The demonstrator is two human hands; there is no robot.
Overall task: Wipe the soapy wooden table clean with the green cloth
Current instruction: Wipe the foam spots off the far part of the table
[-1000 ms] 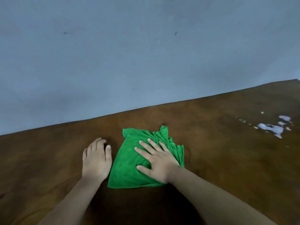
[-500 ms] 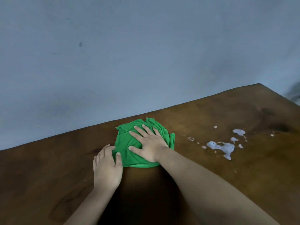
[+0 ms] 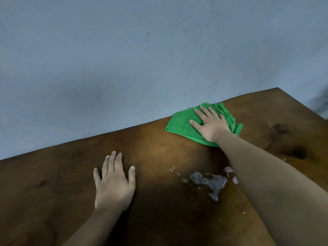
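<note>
The green cloth [image 3: 181, 124] lies bunched at the far edge of the dark wooden table [image 3: 159, 142], close to the wall. My right hand [image 3: 209, 124] presses flat on the cloth with fingers spread. My left hand [image 3: 113, 181] rests palm down on bare wood, well to the left of the cloth and nearer to me, holding nothing. A patch of grey-white soap foam [image 3: 210, 181] sits on the table between my two arms, just left of my right forearm. Small foam specks lie around it.
A plain blue-grey wall [image 3: 142, 59] runs along the table's far edge. The table's far right corner [image 3: 277, 88] shows at upper right. Dark wet-looking stains [image 3: 298, 151] mark the wood on the right.
My right hand has pushed the cloth away toward the far edge and to the right, past the foam. The view has swung right, so the foam now lies nearer me. The hands are farther apart.
</note>
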